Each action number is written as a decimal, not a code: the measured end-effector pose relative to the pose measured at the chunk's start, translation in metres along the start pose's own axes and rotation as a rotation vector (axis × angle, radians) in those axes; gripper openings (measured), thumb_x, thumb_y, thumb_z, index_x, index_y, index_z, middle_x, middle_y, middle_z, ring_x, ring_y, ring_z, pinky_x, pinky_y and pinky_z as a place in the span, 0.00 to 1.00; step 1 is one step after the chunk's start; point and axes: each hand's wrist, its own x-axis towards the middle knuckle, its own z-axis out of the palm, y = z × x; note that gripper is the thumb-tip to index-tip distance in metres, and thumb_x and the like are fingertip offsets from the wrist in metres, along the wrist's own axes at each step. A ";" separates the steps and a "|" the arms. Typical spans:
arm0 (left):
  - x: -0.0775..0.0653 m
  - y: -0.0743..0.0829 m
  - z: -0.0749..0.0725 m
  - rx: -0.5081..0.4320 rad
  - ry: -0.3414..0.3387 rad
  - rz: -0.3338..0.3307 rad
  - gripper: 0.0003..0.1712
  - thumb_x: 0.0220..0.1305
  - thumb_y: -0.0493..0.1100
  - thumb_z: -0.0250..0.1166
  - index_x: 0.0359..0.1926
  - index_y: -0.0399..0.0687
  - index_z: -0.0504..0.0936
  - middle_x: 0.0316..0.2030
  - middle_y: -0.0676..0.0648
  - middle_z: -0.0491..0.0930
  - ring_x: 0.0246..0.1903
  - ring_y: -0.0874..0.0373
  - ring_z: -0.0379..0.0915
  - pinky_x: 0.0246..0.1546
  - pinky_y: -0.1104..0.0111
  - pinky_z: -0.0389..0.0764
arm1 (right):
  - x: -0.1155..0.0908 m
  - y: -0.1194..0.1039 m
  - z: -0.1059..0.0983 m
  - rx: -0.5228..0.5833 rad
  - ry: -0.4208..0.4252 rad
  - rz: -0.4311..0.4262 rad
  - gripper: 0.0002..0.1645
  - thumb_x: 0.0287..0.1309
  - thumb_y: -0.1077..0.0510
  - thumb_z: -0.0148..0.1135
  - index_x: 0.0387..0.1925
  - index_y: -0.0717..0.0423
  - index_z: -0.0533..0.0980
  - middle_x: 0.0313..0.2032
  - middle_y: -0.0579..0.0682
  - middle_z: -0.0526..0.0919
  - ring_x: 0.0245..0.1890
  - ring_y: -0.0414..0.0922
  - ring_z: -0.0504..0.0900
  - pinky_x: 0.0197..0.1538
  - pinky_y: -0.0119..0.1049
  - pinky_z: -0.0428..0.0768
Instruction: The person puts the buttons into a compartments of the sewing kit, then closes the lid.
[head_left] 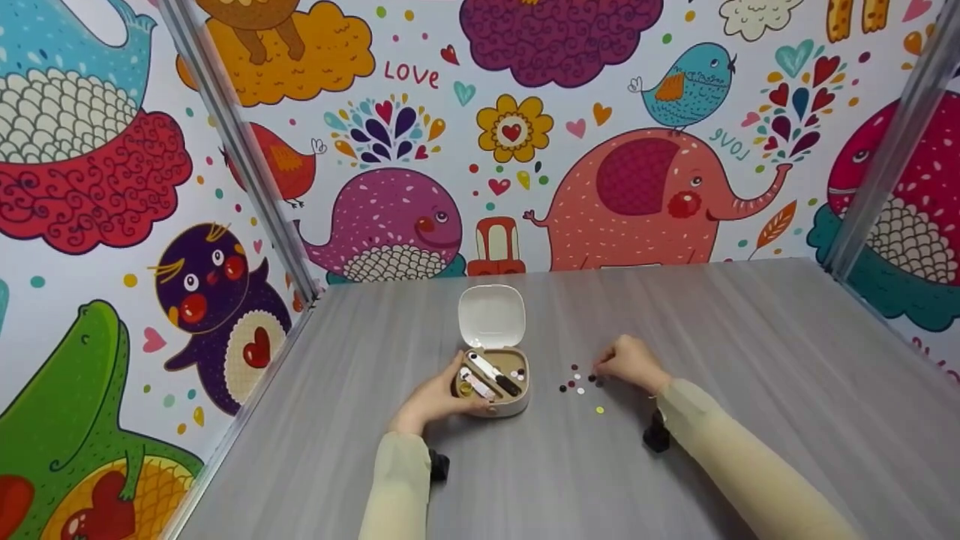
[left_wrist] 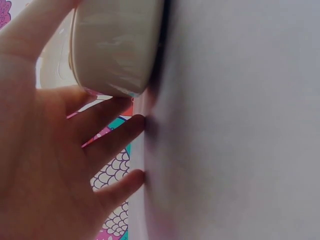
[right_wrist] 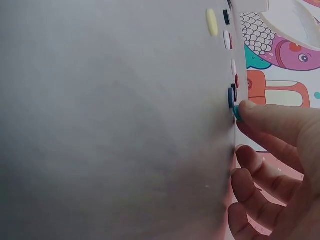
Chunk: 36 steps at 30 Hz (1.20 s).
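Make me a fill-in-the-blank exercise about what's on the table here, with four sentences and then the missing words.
1. The box gripped by the left hand has its lid standing ____.
2. In the head view, the box is to the ____ of the right hand, which pinches a teal disc.
3. Of the loose discs on the table, the one nearest the person is ____.
4. The red word on the wall reads ____.

Missing words: open; left; yellow; love.
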 end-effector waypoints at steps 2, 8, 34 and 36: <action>0.000 0.001 -0.001 0.009 0.001 0.002 0.66 0.46 0.61 0.76 0.76 0.43 0.47 0.70 0.34 0.56 0.66 0.37 0.57 0.63 0.48 0.62 | 0.000 0.000 -0.001 0.018 -0.003 0.008 0.03 0.47 0.64 0.70 0.22 0.60 0.86 0.18 0.46 0.82 0.17 0.37 0.70 0.21 0.30 0.67; -0.001 0.002 -0.003 0.035 0.003 0.010 0.66 0.46 0.61 0.76 0.76 0.42 0.47 0.70 0.32 0.55 0.65 0.36 0.58 0.63 0.48 0.62 | 0.003 -0.001 -0.006 0.050 -0.021 0.021 0.09 0.51 0.64 0.68 0.18 0.60 0.83 0.14 0.44 0.76 0.15 0.37 0.65 0.19 0.31 0.61; -0.001 0.001 0.001 -0.013 -0.002 0.004 0.66 0.46 0.60 0.76 0.76 0.43 0.47 0.71 0.35 0.54 0.67 0.38 0.55 0.64 0.49 0.61 | 0.014 -0.016 -0.017 0.048 -0.008 0.046 0.07 0.51 0.61 0.70 0.24 0.63 0.85 0.15 0.43 0.75 0.17 0.39 0.67 0.20 0.32 0.65; 0.000 0.002 0.000 -0.021 -0.001 0.005 0.67 0.46 0.60 0.77 0.76 0.43 0.46 0.71 0.35 0.54 0.67 0.37 0.54 0.64 0.48 0.60 | 0.015 -0.017 -0.017 0.055 -0.008 0.058 0.07 0.51 0.60 0.70 0.23 0.61 0.85 0.16 0.43 0.75 0.18 0.39 0.68 0.21 0.32 0.65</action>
